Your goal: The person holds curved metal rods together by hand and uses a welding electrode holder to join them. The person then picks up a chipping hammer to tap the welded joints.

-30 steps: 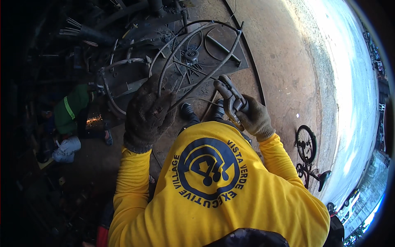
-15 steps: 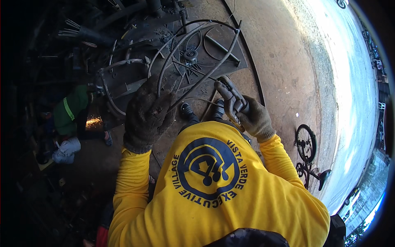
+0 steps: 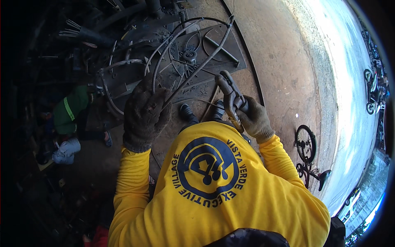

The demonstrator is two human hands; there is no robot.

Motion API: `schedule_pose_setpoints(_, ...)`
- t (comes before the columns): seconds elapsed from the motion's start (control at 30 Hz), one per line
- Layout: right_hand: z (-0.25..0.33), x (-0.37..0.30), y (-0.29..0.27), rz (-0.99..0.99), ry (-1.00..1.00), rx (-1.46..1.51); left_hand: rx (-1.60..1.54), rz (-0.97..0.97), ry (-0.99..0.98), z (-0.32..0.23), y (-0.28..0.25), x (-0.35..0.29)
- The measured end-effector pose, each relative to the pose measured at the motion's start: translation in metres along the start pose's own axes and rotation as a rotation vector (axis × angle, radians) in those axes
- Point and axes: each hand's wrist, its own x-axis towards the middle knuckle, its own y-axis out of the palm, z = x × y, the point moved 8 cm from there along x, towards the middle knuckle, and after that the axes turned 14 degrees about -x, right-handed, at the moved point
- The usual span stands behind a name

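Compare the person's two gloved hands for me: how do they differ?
The left gloved hand looks dark brown, while the right gloved hand looks a paler tan. The left one holds long, thin, curved metal rods; the right one holds a short, chunky metal tool. The left also looks larger in this view than the right. Both gloves look knitted, and both meet yellow sleeves.

Right of me, brown ground meets a sunlit pale road; left, shadow covers what seems workshop clutter.
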Motion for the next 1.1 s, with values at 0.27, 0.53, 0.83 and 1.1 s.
schedule_pose_setpoints(0.27, -0.016, 0.033, 0.009, -0.011, 0.187, 0.024, 0.004, 0.011, -0.055, 0.005, -0.001, -0.003)
schedule_pose_setpoints(0.53, 0.014, 0.080, 0.025, 0.008, 0.120, -0.009, 0.001, -0.024, -0.027, -0.001, -0.002, -0.002)
schedule_pose_setpoints(0.83, 0.004, 0.089, 0.036, -0.005, -0.013, 0.052, 0.148, 0.023, -0.152, 0.021, 0.005, -0.024)
schedule_pose_setpoints(1.1, 0.024, 0.073, 0.024, -0.192, -0.327, -0.170, 0.110, 0.015, 0.007, 0.015, -0.006, -0.013)
